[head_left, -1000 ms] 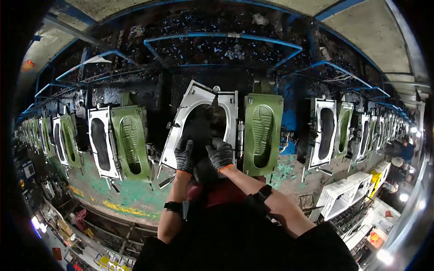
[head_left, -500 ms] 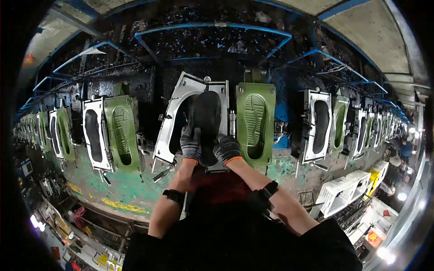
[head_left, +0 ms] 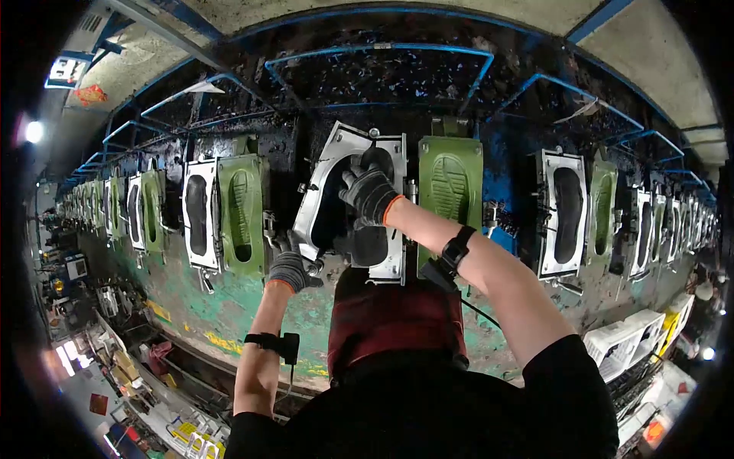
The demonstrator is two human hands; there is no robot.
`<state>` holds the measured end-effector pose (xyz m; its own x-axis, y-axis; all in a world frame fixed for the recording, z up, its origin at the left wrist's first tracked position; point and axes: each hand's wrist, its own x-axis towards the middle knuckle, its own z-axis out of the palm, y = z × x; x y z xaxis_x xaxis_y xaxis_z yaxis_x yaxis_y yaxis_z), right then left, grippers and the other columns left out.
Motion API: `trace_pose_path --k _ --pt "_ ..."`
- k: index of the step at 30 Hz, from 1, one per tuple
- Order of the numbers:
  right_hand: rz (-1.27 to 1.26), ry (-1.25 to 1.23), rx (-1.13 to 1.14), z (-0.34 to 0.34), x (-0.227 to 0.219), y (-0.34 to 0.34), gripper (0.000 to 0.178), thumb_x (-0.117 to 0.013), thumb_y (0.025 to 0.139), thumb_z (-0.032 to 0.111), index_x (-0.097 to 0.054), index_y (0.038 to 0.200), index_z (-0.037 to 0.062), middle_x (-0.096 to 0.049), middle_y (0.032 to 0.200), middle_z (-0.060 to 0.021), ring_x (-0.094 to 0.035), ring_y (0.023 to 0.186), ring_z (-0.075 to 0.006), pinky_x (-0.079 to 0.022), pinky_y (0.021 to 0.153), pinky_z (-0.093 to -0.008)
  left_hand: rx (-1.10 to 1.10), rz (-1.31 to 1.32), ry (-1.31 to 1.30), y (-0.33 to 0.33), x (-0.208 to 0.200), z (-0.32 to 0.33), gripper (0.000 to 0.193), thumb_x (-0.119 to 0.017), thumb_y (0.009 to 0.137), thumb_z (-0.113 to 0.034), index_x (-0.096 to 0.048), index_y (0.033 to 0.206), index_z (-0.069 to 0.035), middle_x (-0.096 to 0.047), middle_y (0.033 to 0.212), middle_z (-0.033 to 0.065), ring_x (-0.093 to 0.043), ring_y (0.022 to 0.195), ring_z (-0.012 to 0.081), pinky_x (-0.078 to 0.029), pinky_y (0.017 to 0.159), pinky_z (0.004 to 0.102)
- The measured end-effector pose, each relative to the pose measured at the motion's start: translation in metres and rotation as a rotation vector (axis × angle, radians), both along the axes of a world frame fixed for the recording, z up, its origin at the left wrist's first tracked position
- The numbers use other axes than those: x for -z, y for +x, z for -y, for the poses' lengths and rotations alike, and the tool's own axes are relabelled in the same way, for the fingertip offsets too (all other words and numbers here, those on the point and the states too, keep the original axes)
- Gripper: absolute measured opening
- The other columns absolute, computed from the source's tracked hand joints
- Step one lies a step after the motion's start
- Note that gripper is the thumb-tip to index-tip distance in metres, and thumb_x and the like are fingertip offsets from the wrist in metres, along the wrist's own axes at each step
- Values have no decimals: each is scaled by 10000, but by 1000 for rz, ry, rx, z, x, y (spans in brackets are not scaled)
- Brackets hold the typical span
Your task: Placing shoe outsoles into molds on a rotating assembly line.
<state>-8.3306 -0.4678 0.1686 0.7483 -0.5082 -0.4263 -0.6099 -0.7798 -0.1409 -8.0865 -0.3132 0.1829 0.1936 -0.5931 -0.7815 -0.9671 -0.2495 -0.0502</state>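
A silver metal mould frame (head_left: 392, 264) lies in front of me, its left half swung outward at an angle. Inside it is a black, foot-shaped form (head_left: 371, 246) with a smooth dull face. My right hand (head_left: 370, 196), in a grey-striped knit glove with an orange cuff, reaches across the upper part of this form, fingers apart, hiding some of it. At the lower left corner of the frame, my gloved left hand (head_left: 289, 268) is closed around the lever handle, which it mostly covers. Right beside the frame stands a green mould half (head_left: 449, 206) with a ridged sole-shaped hollow.
Similar silver frames (head_left: 560, 214) and green mould halves (head_left: 241, 210) stand in a long row to both sides. Blue tube rails (head_left: 382, 47) arch behind them above a dark bed strewn with scraps. White crates (head_left: 623, 344) stand at lower right.
My right hand has moved up over the black form from its lower right edge. My left hand has left the form and gone down to the lever handle. The view has shifted.
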Motion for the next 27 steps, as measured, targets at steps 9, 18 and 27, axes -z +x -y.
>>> trace_pose_path --k 9,18,27 --pt "271 -293 356 -47 17 -22 868 -799 653 636 -605 1429 298 -427 1575 -181 -341 1484 -412 -246 1202 -614 225 -530 -326 -43 55 -78 1119 -743 814 -606 -281 1559 89 -387 1540 358 -453 1390 425 -374 1151 542" --pt "699 -255 749 -185 84 -44 371 -690 896 215 -693 1217 28 -691 1273 -177 -655 1135 -346 -508 1017 -466 453 -905 -1035 -65 85 10 363 -678 896 -177 -703 1245 -79 -716 1226 157 -678 1042 352 -548 884 421" --pt "882 -9 1238 -227 106 -9 492 -787 858 269 -687 1251 -10 -681 1286 -242 -677 1153 -375 -538 1014 -451 -701 -1132 -151 -85 74 42 414 -767 948 -344 -738 894 65 -745 801 79 -673 743 157 -548 709 329"
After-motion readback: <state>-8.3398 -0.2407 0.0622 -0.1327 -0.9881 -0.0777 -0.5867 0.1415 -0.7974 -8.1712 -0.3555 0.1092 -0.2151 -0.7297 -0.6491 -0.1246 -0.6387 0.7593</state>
